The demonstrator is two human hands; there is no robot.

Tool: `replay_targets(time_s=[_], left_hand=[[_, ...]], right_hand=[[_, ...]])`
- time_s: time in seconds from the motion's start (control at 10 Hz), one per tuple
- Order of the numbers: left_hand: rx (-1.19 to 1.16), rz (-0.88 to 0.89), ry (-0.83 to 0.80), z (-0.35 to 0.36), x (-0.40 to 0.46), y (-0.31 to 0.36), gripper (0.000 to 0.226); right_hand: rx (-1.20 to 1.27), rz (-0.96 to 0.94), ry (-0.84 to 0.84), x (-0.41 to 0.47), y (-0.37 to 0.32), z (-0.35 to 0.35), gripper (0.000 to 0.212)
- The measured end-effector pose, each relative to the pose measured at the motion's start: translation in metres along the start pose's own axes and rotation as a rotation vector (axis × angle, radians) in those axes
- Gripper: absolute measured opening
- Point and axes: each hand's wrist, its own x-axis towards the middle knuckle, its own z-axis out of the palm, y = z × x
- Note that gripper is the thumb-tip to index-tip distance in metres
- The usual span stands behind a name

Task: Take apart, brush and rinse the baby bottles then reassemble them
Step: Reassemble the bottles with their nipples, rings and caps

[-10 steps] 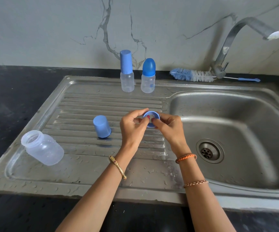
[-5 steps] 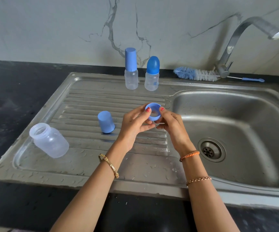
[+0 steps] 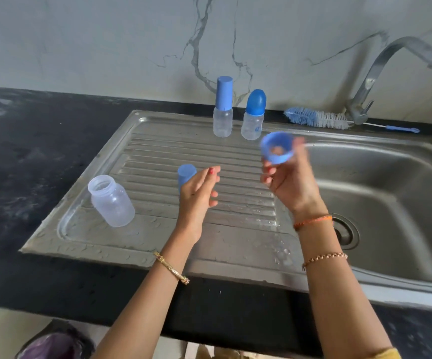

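Note:
My right hand (image 3: pixel 291 182) holds a blue screw ring (image 3: pixel 277 149) up over the drainboard's right edge, blurred by motion. My left hand (image 3: pixel 199 195) hovers open and holds nothing, just in front of a blue cap (image 3: pixel 185 174) standing on the ribbed drainboard (image 3: pixel 158 244). An open clear bottle body (image 3: pixel 111 200) stands at the drainboard's left. Two capped bottles stand at the back: one with a tall blue cap (image 3: pixel 223 107), one with a rounded blue cap (image 3: pixel 253 115). A blue bottle brush (image 3: pixel 316 118) lies behind the basin by the tap.
The steel sink basin (image 3: pixel 396 198) with its drain (image 3: pixel 345 233) lies to the right, under the tap (image 3: pixel 391 71). Black countertop (image 3: pixel 28 156) surrounds the sink. A marble wall stands behind. A dark bag (image 3: pixel 54 345) sits on the floor below.
Both hands held the ring together; now they have separated. My right hand has lifted the ring up and right, and my left hand has let go and drawn left.

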Motion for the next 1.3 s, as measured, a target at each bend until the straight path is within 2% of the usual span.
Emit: replay_targets(time_s=[0.1,0.2,0.3,0.4,0.5,0.6,0.7,0.8,0.9,1.0,1.1,1.2,1.3], left_hand=[[0.073,-0.023,-0.001,-0.015,-0.005,-0.007,0.012],[0.127,-0.001,-0.046,-0.025,-0.013,-0.012,0.028],[0.172,0.059,-0.092,-0.033,-0.015,-0.013,0.054],[0.209,0.132,-0.146,-0.045,-0.013,-0.014,0.068],[0.215,0.182,-0.17,-0.058,-0.012,-0.014,0.057],[0.17,0.22,-0.148,-0.07,-0.014,-0.013,0.051],[0.184,0.313,-0.113,-0.081,-0.018,-0.011,0.057],[0.341,0.576,0.078,-0.091,-0.024,-0.005,0.058],[0.451,0.799,0.404,-0.112,-0.026,-0.008,0.052],[0.447,0.628,0.615,-0.134,-0.022,-0.014,0.068],[0.398,0.217,0.56,-0.153,-0.007,-0.025,0.089],[0.381,0.086,0.463,-0.162,0.004,-0.03,0.082],[0.353,0.096,0.479,-0.156,0.006,-0.025,0.059]], right_hand=[[-1.333,0.007,0.239,0.004,0.019,0.011,0.041],[-0.828,-0.032,0.334,-0.006,0.033,0.028,0.039],[-0.397,0.087,0.19,-0.014,0.032,0.044,0.022],[-0.373,0.209,-0.019,-0.022,0.036,0.059,0.017],[-0.387,0.259,-0.033,-0.023,0.041,0.069,0.024],[-0.326,0.31,-0.098,-0.025,0.044,0.079,0.022],[-0.143,0.376,-0.185,-0.026,0.045,0.091,0.02],[-0.07,0.374,-0.19,-0.02,0.04,0.107,0.023],[-0.058,0.356,-0.13,-0.013,0.038,0.128,0.023],[0.037,0.321,-0.087,-0.01,0.039,0.142,0.025],[0.08,0.267,-0.081,-0.011,0.04,0.151,0.027],[0.029,0.229,-0.076,-0.013,0.04,0.156,0.031],[-0.104,0.135,-0.037,-0.014,0.039,0.155,0.035]])
